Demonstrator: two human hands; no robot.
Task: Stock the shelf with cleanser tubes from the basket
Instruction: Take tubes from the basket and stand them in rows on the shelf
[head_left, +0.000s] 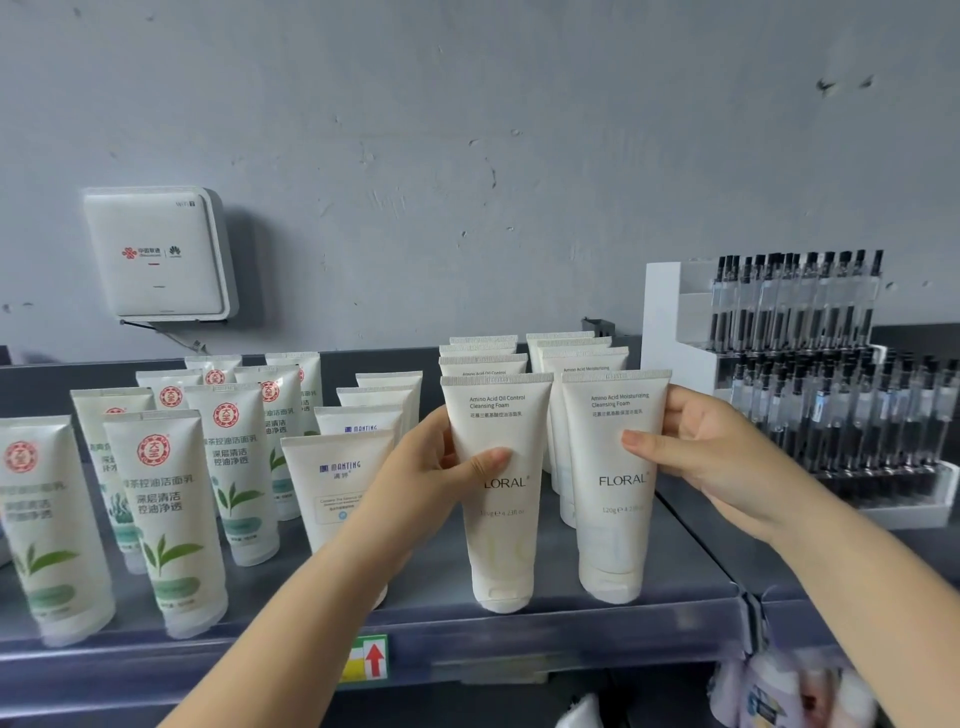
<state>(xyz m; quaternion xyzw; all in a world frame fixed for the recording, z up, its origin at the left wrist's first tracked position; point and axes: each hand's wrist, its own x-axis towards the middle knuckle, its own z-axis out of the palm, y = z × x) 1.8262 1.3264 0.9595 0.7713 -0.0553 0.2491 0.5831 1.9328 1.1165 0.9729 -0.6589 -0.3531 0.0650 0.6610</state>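
Grey metal forms the shelf (571, 613) on which the goods stand, backed by a scuffed grey wall where a white square router box (156, 252) is mounted at the left. Below that box, white plastic tubes printed with green leaves and red round seals (169, 519) are ranged upright in rows at the shelf's left end. Just right of them, a file of plain white tubes with small blue lettering (332, 483) is seen, partly hidden by the left forearm. The left hand (431, 467) is wrapped around the front cream oil-control cleanser tube (501, 493), thumb pressed across its printed face, the tube standing cap-down near the shelf's front edge. Beside it, apart by a narrow gap, the front cream moisturizing cleanser tube (613, 493) is gripped by the right hand (711, 457), thumb on its face and fingers curled behind its right edge. More cream tubes are lined up behind each. At the far right, a white tiered display rack of black-capped clear pens (810, 374) is set on the shelf. A green label with a red arrow (370, 657) is fixed to the shelf's front lip.
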